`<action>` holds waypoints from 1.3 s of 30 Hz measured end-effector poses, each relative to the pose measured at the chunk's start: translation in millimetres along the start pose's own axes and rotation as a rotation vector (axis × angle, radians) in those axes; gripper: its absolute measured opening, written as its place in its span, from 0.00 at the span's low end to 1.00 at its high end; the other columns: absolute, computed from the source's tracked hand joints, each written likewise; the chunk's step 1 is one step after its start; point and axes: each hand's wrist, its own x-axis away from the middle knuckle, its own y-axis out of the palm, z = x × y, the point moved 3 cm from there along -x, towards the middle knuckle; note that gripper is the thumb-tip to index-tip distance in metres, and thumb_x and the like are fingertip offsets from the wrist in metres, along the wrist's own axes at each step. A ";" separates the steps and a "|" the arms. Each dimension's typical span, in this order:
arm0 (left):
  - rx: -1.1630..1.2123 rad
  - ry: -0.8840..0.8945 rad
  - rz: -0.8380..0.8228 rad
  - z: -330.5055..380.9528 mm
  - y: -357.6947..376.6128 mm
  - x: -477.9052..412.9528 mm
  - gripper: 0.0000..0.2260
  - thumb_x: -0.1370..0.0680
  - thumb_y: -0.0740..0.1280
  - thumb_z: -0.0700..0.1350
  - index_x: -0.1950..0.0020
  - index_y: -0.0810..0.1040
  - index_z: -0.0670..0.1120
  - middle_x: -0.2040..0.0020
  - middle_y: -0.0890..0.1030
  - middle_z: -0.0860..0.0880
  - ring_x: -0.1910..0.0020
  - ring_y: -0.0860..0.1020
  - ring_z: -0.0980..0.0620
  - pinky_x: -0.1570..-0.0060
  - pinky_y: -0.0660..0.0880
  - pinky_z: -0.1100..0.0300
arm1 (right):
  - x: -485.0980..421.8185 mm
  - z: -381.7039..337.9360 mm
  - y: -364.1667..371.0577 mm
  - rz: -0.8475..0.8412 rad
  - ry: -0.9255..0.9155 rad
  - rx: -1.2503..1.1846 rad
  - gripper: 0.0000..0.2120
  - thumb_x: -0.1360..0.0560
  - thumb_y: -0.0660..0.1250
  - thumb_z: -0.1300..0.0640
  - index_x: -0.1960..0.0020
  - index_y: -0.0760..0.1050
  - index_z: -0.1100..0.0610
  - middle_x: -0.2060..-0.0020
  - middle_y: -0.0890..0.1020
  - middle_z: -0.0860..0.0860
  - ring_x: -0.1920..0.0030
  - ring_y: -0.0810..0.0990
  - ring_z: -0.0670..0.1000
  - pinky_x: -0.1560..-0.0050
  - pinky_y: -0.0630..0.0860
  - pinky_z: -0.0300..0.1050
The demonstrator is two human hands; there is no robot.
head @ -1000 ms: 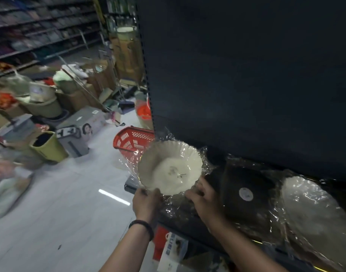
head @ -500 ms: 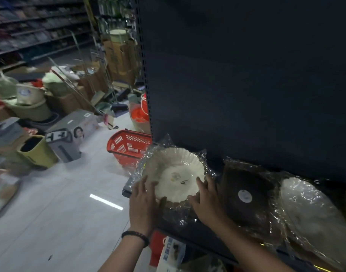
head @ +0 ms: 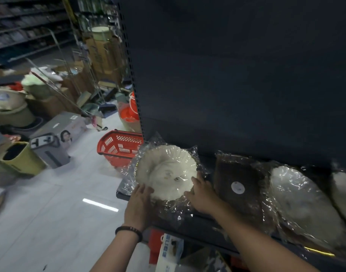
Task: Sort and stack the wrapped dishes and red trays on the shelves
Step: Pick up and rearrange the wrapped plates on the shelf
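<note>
The wrapped white dish (head: 165,171), held up a second ago, now lies flat at the left end of the shelf (head: 203,222). The left hand (head: 138,201) and right hand (head: 202,193) press its rim, fingers spread. It looks placed; release seems next.

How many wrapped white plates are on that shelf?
3 that I can see. One white scalloped plate sits at the shelf's left end between both hands, one lies right of the dark wrapped dish, and one is cut off at the right edge. More may be hidden.
</note>
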 end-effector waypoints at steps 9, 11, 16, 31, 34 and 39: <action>0.385 0.005 -0.066 107.3 -26.6 -5.8 0.05 0.21 0.73 0.50 0.46 0.81 0.56 0.49 0.84 0.57 0.61 0.84 0.55 0.59 0.82 0.51 | 83.7 35.0 -74.7 0.290 -0.140 -0.415 0.15 0.20 0.70 0.48 0.34 0.79 0.46 0.45 0.81 0.40 0.49 0.81 0.39 0.45 0.77 0.36; 0.465 0.046 -0.136 146.1 -10.3 -6.3 0.04 0.21 0.72 0.53 0.48 0.81 0.56 0.53 0.85 0.56 0.62 0.84 0.56 0.59 0.81 0.51 | 109.3 61.5 -82.3 0.379 -0.102 -0.510 0.10 0.20 0.71 0.49 0.39 0.81 0.44 0.47 0.83 0.39 0.48 0.82 0.36 0.46 0.77 0.32; 0.505 0.072 -0.332 240.6 32.3 -0.6 0.04 0.20 0.73 0.50 0.47 0.82 0.52 0.55 0.85 0.57 0.56 0.83 0.59 0.57 0.76 0.66 | 176.4 152.7 -100.4 0.612 0.184 -0.715 0.05 0.20 0.71 0.56 0.49 0.83 0.46 0.58 0.86 0.37 0.55 0.82 0.33 0.58 0.73 0.26; 0.713 -0.251 -0.625 374.0 111.9 4.9 0.13 0.29 0.81 0.47 0.51 0.81 0.48 0.65 0.86 0.54 0.67 0.82 0.51 0.65 0.77 0.58 | 246.9 345.8 -74.1 0.552 0.614 -0.971 0.16 0.18 0.67 0.49 0.61 0.86 0.50 0.65 0.87 0.51 0.63 0.83 0.49 0.61 0.73 0.45; 0.699 -0.271 -0.579 377.9 125.3 4.1 0.29 0.41 0.79 0.57 0.42 0.82 0.52 0.55 0.89 0.51 0.58 0.87 0.48 0.61 0.84 0.55 | 237.2 351.3 -73.8 0.532 0.591 -1.091 0.12 0.20 0.69 0.55 0.58 0.87 0.55 0.59 0.87 0.61 0.64 0.83 0.52 0.63 0.73 0.45; 0.675 -0.300 -0.427 379.0 131.7 5.1 0.18 0.35 0.74 0.52 0.46 0.80 0.56 0.54 0.87 0.53 0.57 0.87 0.46 0.55 0.86 0.43 | 224.8 362.2 -70.8 0.553 0.608 -1.149 0.10 0.21 0.70 0.58 0.55 0.85 0.64 0.64 0.84 0.64 0.67 0.79 0.52 0.72 0.72 0.39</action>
